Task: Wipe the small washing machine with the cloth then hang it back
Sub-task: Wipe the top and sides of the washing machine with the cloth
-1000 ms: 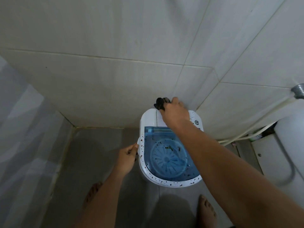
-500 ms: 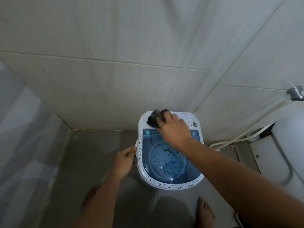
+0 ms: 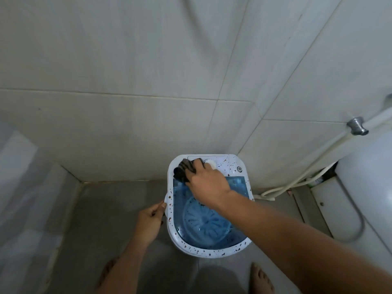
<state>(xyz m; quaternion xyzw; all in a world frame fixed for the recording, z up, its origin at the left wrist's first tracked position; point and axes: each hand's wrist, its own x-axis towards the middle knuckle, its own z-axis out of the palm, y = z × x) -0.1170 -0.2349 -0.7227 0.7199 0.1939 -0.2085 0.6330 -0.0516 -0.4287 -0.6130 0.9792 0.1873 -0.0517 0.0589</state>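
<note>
- Head view, looking down: a small washing machine (image 3: 209,209) stands on the grey floor (image 3: 118,219), its back end against the tiled wall (image 3: 131,128) near the corner.
- The machine's long axis runs from the wall toward the person; its rounded end points at the person, the flat control end at the wall.
- Its white rim is speckled with dark flecks; a clear blue lid (image 3: 237,183) covers the tub, and a ribbed round disc (image 3: 204,219) shows at the bottom of the tub.
- Whether the tub holds water I cannot tell.
- The right hand (image 3: 209,183) is closed around a dark bunched cloth (image 3: 183,170), pressing it on the machine's back left corner, beside a white knob (image 3: 211,163).
- The left hand (image 3: 149,221) pinches the machine's left rim between thumb and fingers.
- A pale hose (image 3: 301,177) runs along the wall right of the machine, up to a metal fitting (image 3: 357,125).
- Two bare feet stand on the floor in front of the machine.
</note>
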